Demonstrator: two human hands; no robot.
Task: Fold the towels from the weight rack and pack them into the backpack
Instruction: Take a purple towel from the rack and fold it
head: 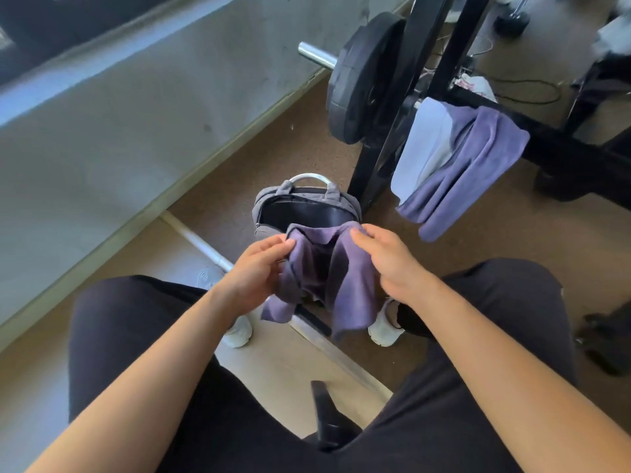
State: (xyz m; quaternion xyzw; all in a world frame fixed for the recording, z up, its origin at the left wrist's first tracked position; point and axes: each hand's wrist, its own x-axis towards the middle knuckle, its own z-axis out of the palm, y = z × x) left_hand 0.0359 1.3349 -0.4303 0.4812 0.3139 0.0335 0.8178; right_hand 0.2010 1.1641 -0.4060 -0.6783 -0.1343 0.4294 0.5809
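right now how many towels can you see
3. The left hand and right hand hold one purple towel over the backpack; a second purple towel and a pale towel hang on the weight rack. The backpack may hide more.

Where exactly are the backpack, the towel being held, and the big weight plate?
backpack (264, 203): head view, on the grey fabric wall left of its open mouth.
held purple towel (355, 288): head view, on the hanging right-side flap of cloth.
weight plate (363, 80): head view, on its black face.

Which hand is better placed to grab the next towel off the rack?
Probably the right hand: the hanging purple towel and pale towel drape on its side, though it and the left hand grip a crumpled towel.
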